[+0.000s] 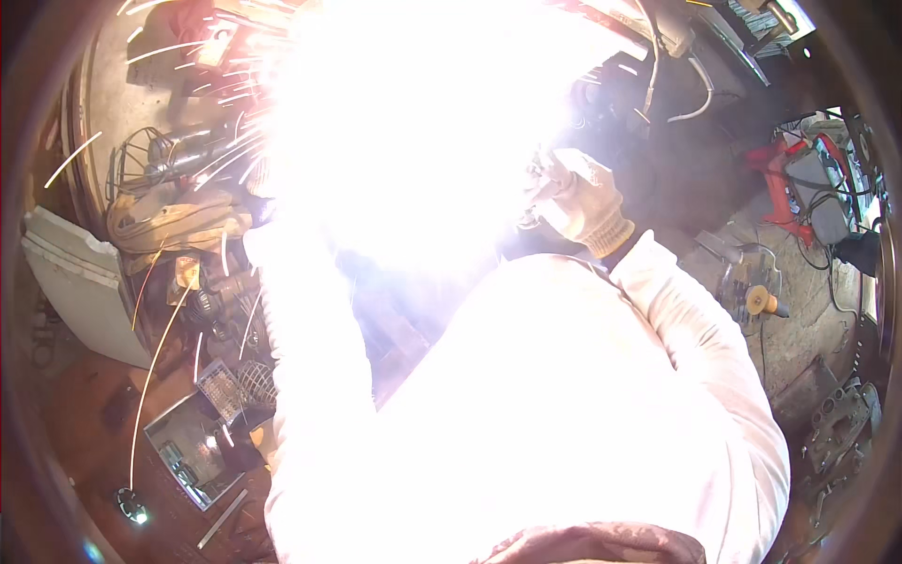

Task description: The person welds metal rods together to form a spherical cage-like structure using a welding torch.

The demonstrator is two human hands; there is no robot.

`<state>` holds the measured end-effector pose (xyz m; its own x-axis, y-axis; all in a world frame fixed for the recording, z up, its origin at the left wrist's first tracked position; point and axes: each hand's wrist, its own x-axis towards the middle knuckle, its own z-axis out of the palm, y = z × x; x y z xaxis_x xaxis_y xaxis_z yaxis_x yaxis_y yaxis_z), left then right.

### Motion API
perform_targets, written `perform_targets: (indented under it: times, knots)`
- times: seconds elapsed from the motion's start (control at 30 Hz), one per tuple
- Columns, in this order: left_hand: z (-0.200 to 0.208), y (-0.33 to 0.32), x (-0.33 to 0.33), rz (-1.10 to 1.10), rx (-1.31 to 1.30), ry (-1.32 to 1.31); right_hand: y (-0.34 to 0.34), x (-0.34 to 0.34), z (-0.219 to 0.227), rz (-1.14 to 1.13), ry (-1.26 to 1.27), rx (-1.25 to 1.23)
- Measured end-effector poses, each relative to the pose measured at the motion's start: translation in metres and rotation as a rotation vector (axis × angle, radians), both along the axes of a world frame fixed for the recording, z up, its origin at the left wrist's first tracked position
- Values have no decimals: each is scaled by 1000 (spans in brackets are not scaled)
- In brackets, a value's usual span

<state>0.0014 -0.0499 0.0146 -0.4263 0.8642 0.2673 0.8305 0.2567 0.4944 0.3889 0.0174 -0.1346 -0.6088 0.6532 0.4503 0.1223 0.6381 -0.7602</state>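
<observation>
A blinding white glare, with sparks flying off to the left, hides most of the middle of the head view and the work in it. On its right edge, my right hand (587,202) wears a pale knit glove with the fingers curled. They close round something whose shape is lost in the light. My left forearm (315,367), in a light sleeve, reaches up along the left side of the glare. Of my left hand only a faint gloved edge (257,179) shows, and its fingers are hidden.
At left are a tan coiled strap or hose (169,224), a pale slab (85,277) and a tray of small metal pieces (188,470). To the right lie a tool with a yellow disc (759,301), a red and grey machine (816,193) with cables and metal parts (841,423).
</observation>
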Motion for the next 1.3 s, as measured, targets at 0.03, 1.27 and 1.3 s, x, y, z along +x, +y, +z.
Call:
perform_targets:
  times: [0.03,1.27,1.3]
  knots:
    - [-3,1,-3,-21,2,31,1,-1,6,11,-15,75]
    - [9,5,18,177,-111,-235,-7,7,11,-55,-123,-305]
    - [9,6,18,185,-141,-199,-7,8,10,-57,-124,-283]
